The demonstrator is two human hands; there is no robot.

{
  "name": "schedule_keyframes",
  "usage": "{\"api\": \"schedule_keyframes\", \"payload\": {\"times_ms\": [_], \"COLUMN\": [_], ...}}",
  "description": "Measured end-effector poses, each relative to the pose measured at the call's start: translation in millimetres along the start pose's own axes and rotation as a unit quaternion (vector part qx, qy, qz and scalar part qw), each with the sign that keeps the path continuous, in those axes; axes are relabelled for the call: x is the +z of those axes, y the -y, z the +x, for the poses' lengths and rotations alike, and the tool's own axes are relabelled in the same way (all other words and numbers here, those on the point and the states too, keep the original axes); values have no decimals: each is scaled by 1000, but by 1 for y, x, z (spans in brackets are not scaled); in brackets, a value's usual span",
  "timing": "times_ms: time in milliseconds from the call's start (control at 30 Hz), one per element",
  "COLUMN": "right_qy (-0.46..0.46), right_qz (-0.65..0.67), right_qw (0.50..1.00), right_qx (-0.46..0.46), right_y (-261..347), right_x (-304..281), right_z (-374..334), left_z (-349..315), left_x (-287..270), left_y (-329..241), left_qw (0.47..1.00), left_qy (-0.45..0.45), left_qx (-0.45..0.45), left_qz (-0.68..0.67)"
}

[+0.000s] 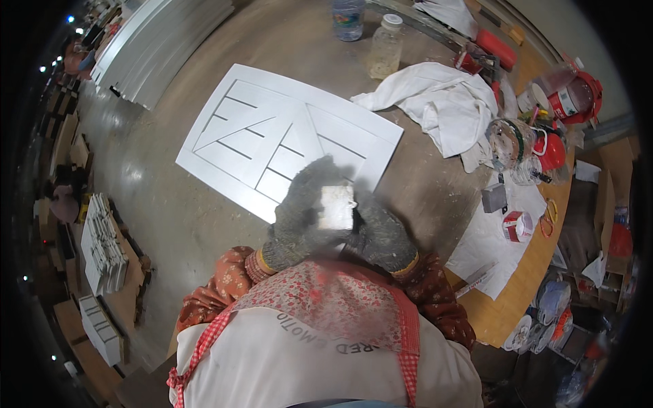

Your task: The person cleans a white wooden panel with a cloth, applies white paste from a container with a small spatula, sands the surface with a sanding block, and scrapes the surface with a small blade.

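Note:
Both my hands wear dark grey-green knit gloves and meet close in front of my chest. Between them sits a small, white, roughly rectangular block [337,208] with worn, uneven edges. My left hand [296,214] closes round its left side. Against its right edge, the fingers of my right hand [382,234] are curled. Some fingertips are hidden or blurred. Just beyond the hands, a white panel [238,160] with grooved lines in a slanted and straight pattern lies flat on the table, its near edge partly covered by my gloves.
A crumpled white cloth [449,109] lies right of the panel. Beyond stand a lidded jar [386,47] and a plastic bottle [347,20]. Along the right edge are bottles, a grey block [494,198], a tape roll [517,226] and scissors [548,219]. Stacked white boards [160,51] stand far left.

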State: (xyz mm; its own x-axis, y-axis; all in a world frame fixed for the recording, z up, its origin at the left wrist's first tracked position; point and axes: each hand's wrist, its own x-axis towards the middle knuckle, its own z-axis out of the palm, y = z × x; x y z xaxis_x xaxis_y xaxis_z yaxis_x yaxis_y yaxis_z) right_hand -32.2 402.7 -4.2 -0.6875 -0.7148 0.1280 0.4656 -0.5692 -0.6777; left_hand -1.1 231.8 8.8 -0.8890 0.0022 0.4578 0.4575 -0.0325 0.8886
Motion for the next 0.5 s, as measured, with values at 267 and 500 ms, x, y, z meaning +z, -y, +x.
{"api": "schedule_keyframes", "payload": {"times_ms": [267, 500], "right_qy": [-161, -270], "right_qz": [-351, -691], "right_qw": [922, 647], "right_qx": [-13, -178], "right_y": [18, 77], "right_x": [-8, -47], "right_z": [-5, 19], "left_z": [-3, -34], "left_x": [-10, -52], "left_y": [-10, 0], "left_qw": [970, 968], "left_qy": [55, -170], "left_qx": [-31, -182], "left_qz": [237, -45]}}
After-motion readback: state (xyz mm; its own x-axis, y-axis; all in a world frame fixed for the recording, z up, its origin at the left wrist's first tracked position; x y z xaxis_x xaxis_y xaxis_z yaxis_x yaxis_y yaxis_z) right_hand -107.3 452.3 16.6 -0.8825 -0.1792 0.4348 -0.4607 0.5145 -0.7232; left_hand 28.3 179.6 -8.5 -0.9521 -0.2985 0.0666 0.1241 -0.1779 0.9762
